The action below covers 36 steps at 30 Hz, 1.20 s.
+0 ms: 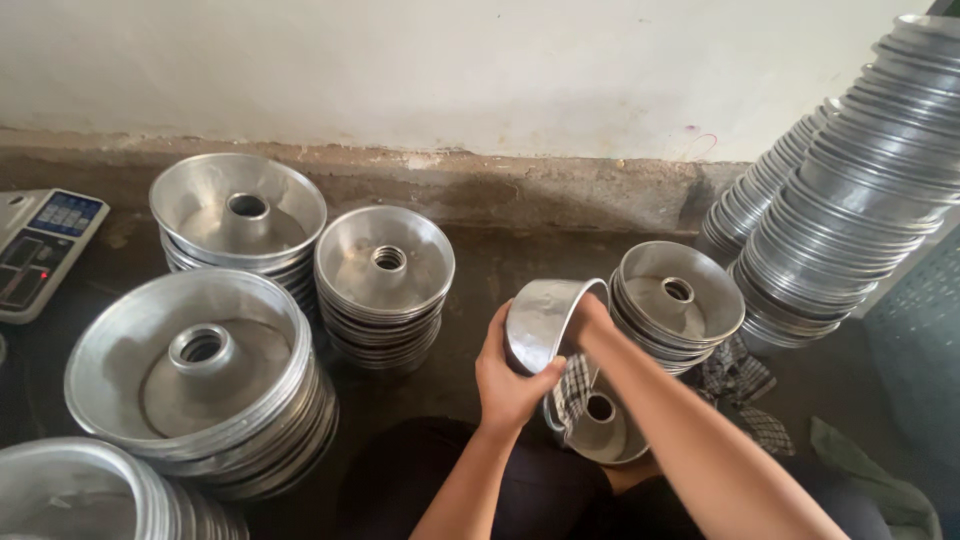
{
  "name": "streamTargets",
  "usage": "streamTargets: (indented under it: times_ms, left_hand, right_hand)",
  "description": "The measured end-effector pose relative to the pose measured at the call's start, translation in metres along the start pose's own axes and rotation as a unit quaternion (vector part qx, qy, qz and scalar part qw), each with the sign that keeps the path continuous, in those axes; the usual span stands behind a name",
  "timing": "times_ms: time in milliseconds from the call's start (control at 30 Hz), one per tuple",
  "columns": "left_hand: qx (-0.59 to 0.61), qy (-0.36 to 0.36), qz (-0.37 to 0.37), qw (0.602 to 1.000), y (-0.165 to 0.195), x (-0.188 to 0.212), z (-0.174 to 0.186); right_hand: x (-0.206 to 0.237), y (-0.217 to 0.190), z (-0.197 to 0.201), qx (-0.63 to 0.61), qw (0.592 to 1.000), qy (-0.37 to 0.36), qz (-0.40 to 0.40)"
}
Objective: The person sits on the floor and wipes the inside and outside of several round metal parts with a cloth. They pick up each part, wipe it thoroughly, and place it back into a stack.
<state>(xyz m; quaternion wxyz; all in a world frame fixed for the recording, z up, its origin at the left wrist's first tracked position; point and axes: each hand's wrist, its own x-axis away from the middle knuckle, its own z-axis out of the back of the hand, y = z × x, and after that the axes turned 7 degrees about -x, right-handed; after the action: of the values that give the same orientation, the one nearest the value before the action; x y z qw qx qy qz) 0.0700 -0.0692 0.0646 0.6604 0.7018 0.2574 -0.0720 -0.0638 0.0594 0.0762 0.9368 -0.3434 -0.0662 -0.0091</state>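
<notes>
Head view: looks down on a person seated on a dark floor (pixel 480 270), with shiny round aluminium ring moulds all about.

Held mould: a silvery round aluminium ring mould (pixel 540 320) is tipped on its side, its outer wall toward the camera, above the person's lap.

Left hand: the left hand (pixel 510 385) is curled about the lower wall of the held mould, thumb across the metal.

Right hand: the right hand (pixel 588 318) is closed over the rim of the held mould, on the side away from the left hand; a black-and-white checked cloth (pixel 572 390) hangs just below it, and whether its fingers grip that cloth I cannot tell.

Beneath the held mould: a second ring mould with a centre tube (pixel 603 425) lies open side up, just under the held mould.

Progress, as judged: one mould is being handled, and one lies loose beneath it; five upright stacks (pixel 215 375) stand beside and beyond the held mould. Which stacks are finished and which are waiting cannot be read.

Beyond the held mould: two tall leaning stacks (pixel 860 210) rest against a white wall (pixel 480 60); a grey weighing scale with blue keys (pixel 40 245) sits far off on the left-hand side.

Hidden or cut off: the inside of the held mould, the nearest stack at the picture's bottom corner, the top of the leaning stacks, and more checked cloth half tucked under a stack.
</notes>
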Motion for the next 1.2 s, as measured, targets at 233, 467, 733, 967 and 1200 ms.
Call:
streamTargets:
  times_ms: [233, 467, 733, 967, 1200]
  left_hand:
    - [0.172, 0.026, 0.078, 0.982, -0.03, -0.005, -0.003]
    - [0.207, 0.076, 0.113, 0.969, -0.057, -0.009, 0.005]
    - [0.307, 0.051, 0.208, 0.927, -0.052, -0.015, 0.017]
    - [0.365, -0.005, 0.212, 0.906, -0.053, -0.014, 0.017]
    - [0.287, -0.037, 0.24, 0.927, -0.045, -0.01, 0.0]
  right_hand:
    - [0.021, 0.049, 0.021, -0.194, 0.98, -0.045, 0.006]
    - [0.114, 0.024, -0.001, 0.087, 0.993, 0.001, 0.084]
    - [0.134, -0.004, 0.015, 0.065, 0.995, -0.063, 0.049]
    - [0.143, -0.008, 0.028, 0.111, 0.983, -0.128, 0.073]
    - [0.133, -0.001, -0.023, -0.341, 0.923, -0.181, 0.014]
